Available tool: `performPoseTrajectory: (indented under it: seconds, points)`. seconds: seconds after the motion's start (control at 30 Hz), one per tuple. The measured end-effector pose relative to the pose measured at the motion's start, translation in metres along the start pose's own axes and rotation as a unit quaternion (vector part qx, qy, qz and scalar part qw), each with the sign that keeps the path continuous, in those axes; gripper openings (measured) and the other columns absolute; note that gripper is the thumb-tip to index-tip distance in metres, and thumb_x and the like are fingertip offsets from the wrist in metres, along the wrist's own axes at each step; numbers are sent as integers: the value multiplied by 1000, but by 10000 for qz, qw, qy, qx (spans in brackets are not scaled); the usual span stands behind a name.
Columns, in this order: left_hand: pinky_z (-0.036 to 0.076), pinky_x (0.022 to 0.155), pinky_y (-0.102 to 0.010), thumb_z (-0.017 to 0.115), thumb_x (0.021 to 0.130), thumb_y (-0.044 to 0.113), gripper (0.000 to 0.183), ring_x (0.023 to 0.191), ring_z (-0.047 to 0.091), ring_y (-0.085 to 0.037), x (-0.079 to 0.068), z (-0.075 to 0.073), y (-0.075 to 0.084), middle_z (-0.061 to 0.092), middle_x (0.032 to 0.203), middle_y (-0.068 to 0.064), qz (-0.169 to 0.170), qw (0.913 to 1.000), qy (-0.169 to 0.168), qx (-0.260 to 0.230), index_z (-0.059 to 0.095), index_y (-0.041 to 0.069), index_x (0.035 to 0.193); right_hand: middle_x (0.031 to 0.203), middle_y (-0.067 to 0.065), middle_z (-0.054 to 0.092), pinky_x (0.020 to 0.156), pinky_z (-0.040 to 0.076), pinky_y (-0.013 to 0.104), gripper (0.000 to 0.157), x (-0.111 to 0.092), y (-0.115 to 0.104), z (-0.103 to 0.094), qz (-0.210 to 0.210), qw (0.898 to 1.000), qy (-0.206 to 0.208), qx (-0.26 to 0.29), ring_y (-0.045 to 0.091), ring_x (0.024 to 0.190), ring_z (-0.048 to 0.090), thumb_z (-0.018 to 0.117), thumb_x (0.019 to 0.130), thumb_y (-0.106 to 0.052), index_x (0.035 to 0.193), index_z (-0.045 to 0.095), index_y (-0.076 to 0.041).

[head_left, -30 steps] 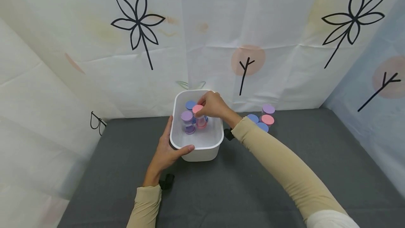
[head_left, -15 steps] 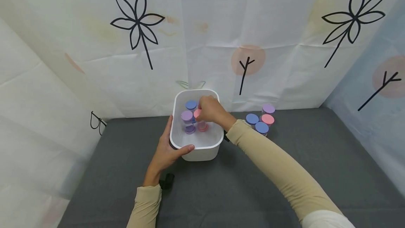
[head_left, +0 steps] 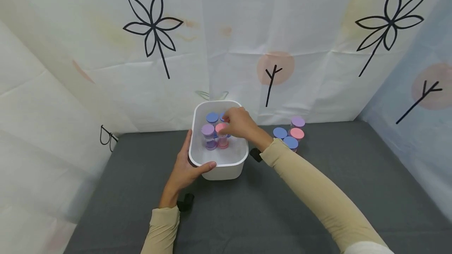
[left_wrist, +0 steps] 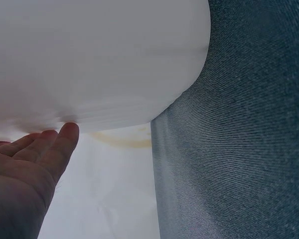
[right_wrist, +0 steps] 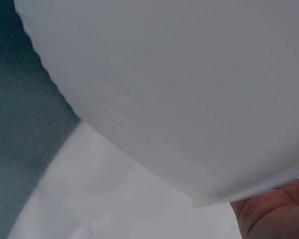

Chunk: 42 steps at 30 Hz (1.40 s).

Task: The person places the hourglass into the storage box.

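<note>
My left hand steadies a white plastic bin, thumb along its front rim and straight fingers against its left wall. In the left wrist view, these fingertips touch the bin's outer side. Over the bin, my right hand has its thumb at the lid of a pink sand timer, with the index finger raised apart from it. The pink timer stands upright beside a purple sand timer. Behind them are blue-capped timers, partly hidden. The right wrist view shows mostly the bin's outer wall.
Right of the bin, a cluster of timers stands on the dark grey cloth: a purple one, a pink one and two blue ones. A white printed curtain rises behind the bin.
My right hand has set the pink timer down in the bin, next to the purple one, and its fingers have spread from the lid. The left hand has stayed at the bin.
</note>
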<state>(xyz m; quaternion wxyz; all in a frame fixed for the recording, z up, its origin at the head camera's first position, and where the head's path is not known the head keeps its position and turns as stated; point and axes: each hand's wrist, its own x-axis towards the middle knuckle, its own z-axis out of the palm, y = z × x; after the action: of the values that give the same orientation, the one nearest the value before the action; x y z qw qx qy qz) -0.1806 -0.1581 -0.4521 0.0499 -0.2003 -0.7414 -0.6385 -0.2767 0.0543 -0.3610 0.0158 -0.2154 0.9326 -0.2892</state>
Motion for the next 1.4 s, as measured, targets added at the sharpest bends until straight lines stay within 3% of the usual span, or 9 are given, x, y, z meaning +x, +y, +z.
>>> performPoseTrajectory:
  seconds: [0.1,0.27,0.5,0.67,0.8,1.03,1.1,1.23,1.4]
  points:
    - [44,101,-60,88,78,7,119,134,46,-41,0,0,1,31,162,-12,21,10000,-7,-23,7,17,165,114,14,73,92,54,41,47,-12,0,-7,-139,9989,135,423,28,107,68,87,81,-24,117,74,1]
    - [42,103,-61,88,78,8,118,137,43,-41,0,0,1,29,163,-12,84,9999,-5,78,7,18,165,117,16,72,95,54,43,49,-41,0,-21,-279,9908,588,1185,32,110,69,86,83,-24,123,71,1]
    - [43,103,-59,88,77,6,120,138,40,-45,-1,1,1,29,162,-13,175,9997,-2,140,7,17,165,122,15,71,93,55,45,50,-85,10,-34,-184,9678,1181,2214,30,112,69,87,82,-20,124,70,1]
    - [44,104,-53,88,77,5,120,139,40,-45,-1,0,2,29,163,-12,193,9997,-23,143,8,18,165,123,15,70,94,54,36,50,-115,23,-39,-61,9483,1520,2786,28,115,67,86,83,-15,127,69,-1]
    - [44,104,-54,89,77,7,120,139,40,-44,-1,0,3,29,163,-12,171,9997,-57,162,8,18,165,120,17,70,91,54,27,47,-137,36,-39,-22,9387,1897,2877,30,112,68,85,83,-9,126,68,2]
    - [43,101,-61,90,76,8,120,136,46,-33,0,-1,5,33,161,-13,136,9996,-103,230,9,18,165,117,24,70,91,53,24,44,-165,66,-32,288,9246,2335,2998,6,101,70,83,84,-5,122,68,9]
    - [44,101,-61,90,76,9,120,136,47,-32,0,-1,5,33,160,-13,144,9996,-113,232,9,18,165,117,25,69,90,54,24,44,-172,73,-29,413,9180,2502,3049,4,100,69,83,84,-5,122,67,10]
    - [43,101,-62,89,77,9,119,135,47,-32,0,-1,5,33,160,-13,151,9995,-128,231,10,17,165,115,25,70,88,53,19,44,-182,87,-23,661,9146,2897,2744,2,98,68,85,82,-3,121,68,9]
    - [43,101,-62,89,77,8,118,135,47,-34,-1,-1,6,34,160,-15,188,9994,-141,266,10,17,165,112,22,72,83,51,11,47,-189,99,-16,1160,9133,3263,2145,20,99,71,89,79,-8,120,71,5]
